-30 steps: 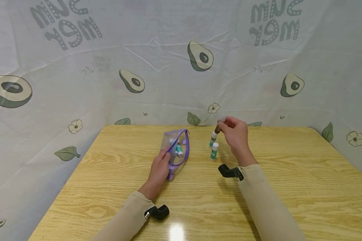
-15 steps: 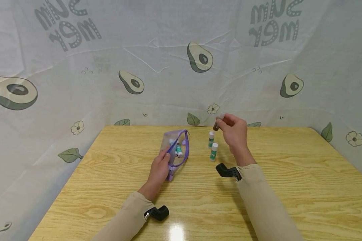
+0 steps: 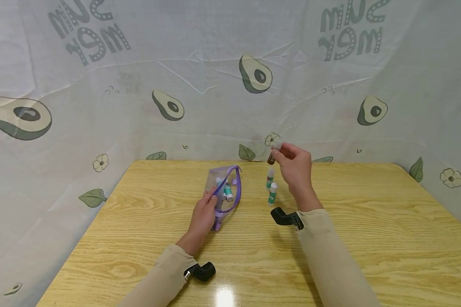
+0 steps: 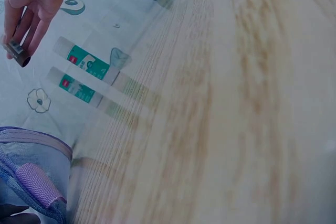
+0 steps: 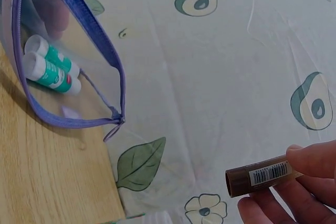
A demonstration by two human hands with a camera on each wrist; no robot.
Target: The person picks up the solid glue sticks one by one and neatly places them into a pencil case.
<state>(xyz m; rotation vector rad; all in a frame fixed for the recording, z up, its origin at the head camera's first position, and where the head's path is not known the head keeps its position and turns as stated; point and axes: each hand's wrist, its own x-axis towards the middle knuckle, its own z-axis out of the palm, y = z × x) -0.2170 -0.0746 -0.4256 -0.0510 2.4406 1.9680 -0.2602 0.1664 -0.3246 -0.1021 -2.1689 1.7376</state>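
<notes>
My left hand [image 3: 203, 213] grips the side of a clear mesh pencil pouch [image 3: 238, 187] with purple zip edging, its mouth spread toward the right. Two green-and-white glue sticks [image 5: 50, 66] lie inside it. Above the table, my right hand [image 3: 297, 168] pinches a small brown tube [image 5: 260, 177] with a barcode label and a pale cap, tilted, its brown end pointing down and left. Under that hand two more glue sticks with white caps stand upright, a rear one [image 3: 269, 180] and a front one [image 3: 272, 195]. Between them and the pouch lies a strip of table.
The wooden table [image 3: 349, 221] ends at the back against a pale cloth [image 3: 215, 123] printed with avocados, leaves and flowers. A black wrist mount [image 3: 286, 217] sticks out from the right sleeve, another black mount [image 3: 201, 271] from the left.
My right hand has moved slightly left and up with the brown tube, away from the rear glue stick, which now stands apart below it. The left hand and pouch stay put.
</notes>
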